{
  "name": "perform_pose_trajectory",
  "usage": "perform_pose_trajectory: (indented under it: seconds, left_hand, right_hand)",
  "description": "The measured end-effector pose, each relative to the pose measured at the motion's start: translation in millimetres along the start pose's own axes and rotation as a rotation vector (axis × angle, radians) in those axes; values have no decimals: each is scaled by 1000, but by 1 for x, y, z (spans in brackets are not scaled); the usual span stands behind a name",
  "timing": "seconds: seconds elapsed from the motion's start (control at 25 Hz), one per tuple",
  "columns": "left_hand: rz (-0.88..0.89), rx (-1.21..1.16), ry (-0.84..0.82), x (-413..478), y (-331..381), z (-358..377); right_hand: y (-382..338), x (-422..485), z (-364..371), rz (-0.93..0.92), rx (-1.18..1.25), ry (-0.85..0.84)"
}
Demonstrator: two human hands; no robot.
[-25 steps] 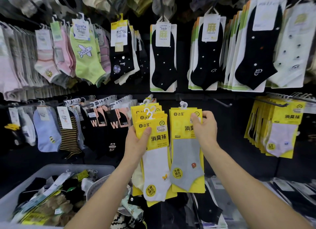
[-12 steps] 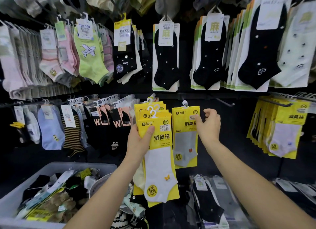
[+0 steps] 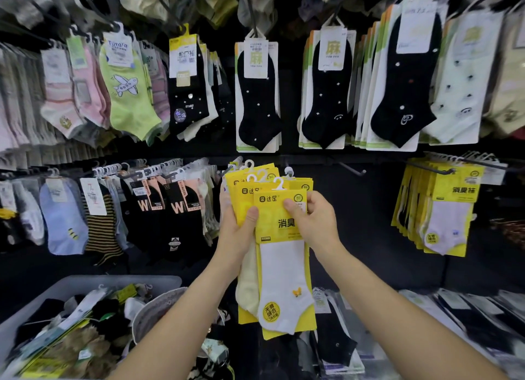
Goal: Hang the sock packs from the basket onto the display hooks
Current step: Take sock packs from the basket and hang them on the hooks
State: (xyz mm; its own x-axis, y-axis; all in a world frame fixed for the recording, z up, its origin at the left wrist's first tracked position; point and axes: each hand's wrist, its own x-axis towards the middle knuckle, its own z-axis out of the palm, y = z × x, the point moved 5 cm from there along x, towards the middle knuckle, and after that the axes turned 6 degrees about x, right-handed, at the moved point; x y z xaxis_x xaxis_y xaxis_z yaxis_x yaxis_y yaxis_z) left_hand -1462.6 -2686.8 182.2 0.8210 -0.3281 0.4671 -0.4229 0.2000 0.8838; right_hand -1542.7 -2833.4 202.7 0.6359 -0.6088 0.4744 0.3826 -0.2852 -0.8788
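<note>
While a fan of flat yellow card sock packs (image 3: 250,192) is held up in front of the dark display wall, the front pack with the white sock and small butterfly (image 3: 284,266) is gripped by both hands. The left hand (image 3: 238,232) is closed around the left edge of the fan, with its thumb pressed on the yellow card. The right hand (image 3: 312,223) is closed on the top right part of the front pack, thumb on the front and fingers behind. White plastic hangers (image 3: 279,183) are seen at the tops of the packs. Just right of the fan, a bare thin metal hook (image 3: 352,169) is seen sticking out of the wall, not touched by any pack. Farther right of the fan, more yellow packs with white socks (image 3: 443,209) are hung on a peg. Below and left of the fan, a grey plastic basket (image 3: 119,283) is filled with mixed sock packs. Above the fan, black socks on white cards (image 3: 258,95) are hung in a row.
</note>
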Motion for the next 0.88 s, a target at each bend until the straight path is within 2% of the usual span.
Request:
perform_pose_trajectory:
  seconds: [0.16, 0.28, 0.52, 0.68, 0.8, 0.88]
  left_hand:
    - [3, 97, 131, 0, -4, -17]
    - [11, 156, 145, 0, -8, -36]
    - [0, 179, 159, -3, -8, -48]
    - [15, 191, 155, -1, -2, -44]
    - [1, 171, 141, 1, -1, -35]
    - [4, 156, 142, 0, 0, -25]
  right_hand:
    - [3, 9, -15, 13, -8, 143]
    - [8, 22, -28, 44, -26, 209]
    - [11, 38, -6, 43, -112, 154]
    - [19, 40, -6, 125, -147, 154]
    - [11, 31, -15, 18, -198, 222]
    - [3, 16, -3, -49, -135, 104]
